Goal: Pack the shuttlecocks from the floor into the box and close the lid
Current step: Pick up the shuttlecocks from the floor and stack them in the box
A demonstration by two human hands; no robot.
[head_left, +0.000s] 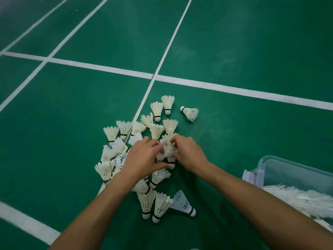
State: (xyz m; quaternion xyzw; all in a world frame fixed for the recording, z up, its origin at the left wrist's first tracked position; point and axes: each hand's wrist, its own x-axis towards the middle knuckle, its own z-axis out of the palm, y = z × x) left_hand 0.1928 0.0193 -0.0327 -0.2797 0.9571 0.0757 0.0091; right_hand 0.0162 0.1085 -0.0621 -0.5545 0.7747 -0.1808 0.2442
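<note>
Several white feather shuttlecocks lie in a loose pile on the green court floor, and one frayed shuttlecock lies apart at the far right. Both hands are in the middle of the pile. My left hand curls its fingers and thumb round a shuttlecock. My right hand pinches a neighbouring shuttlecock by its feathers. A clear plastic box stands on the floor at the right with white shuttlecocks inside. Its lid is not in view.
White court lines cross the green floor beyond the pile and one runs under it. A piece of white paper or label hangs at the box's left corner. Bare green floor lies between the pile and the box.
</note>
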